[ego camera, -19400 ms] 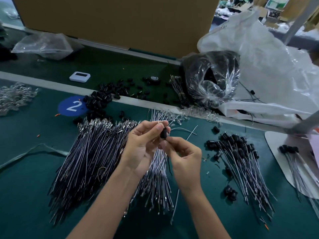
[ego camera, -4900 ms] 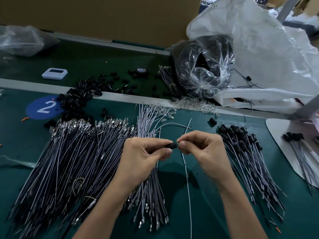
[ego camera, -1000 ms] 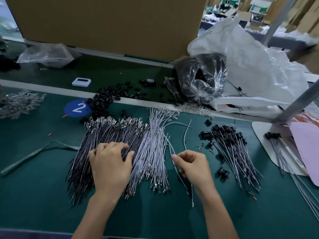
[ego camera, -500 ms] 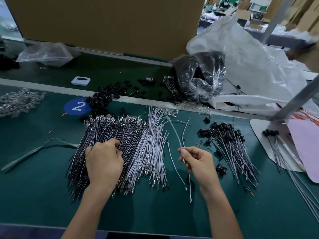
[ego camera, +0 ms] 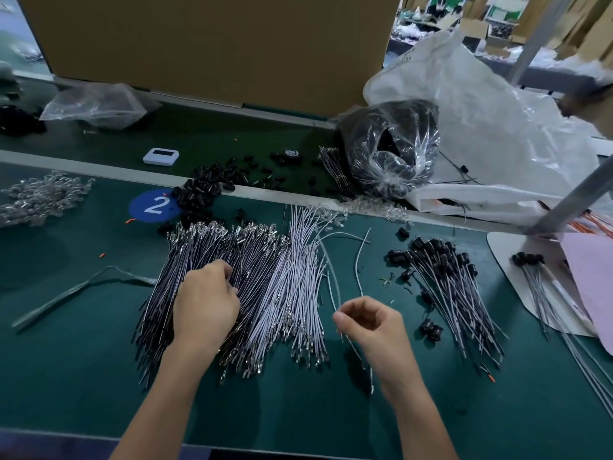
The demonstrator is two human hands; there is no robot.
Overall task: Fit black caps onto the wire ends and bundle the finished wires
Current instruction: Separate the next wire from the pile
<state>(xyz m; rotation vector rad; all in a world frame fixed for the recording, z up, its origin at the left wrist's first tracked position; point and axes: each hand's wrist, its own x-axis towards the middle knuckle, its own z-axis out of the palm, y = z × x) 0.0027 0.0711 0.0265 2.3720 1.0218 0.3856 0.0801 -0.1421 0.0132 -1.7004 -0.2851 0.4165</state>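
1. Green matting covers the table [ego camera: 83, 366]. A cardboard box [ego camera: 215, 44] stands along its far edge, and a clear bag of dark parts [ego camera: 391, 151] sits to the right of that.
2. The heap of uncapped wires [ego camera: 265, 270] fans across the middle. The capped wires [ego camera: 457, 287] lie to the right, apart from the heap. The loose black caps [ego camera: 199, 190] are scattered at the far side, beside a blue number disc [ego camera: 154, 205].
3. I judge the step in hand to be picking out the next wire to cap. To do it well I should take one wire only and draw it out along its length, so its metal end does not snag its neighbours. Then I should push a cap on straight until it seats.
4. My right grip [ego camera: 371, 323] is closed to a fine pinch, thumb against forefinger, on a single white wire [ego camera: 358, 260]. The other fingers are loosely curled. The wire runs away from me across the table and trails back past my wrist.
5. My left grip [ego camera: 205, 303] lies palm down on the heap, fingers bent and tips buried among the wires. I cannot tell whether they have caught one.
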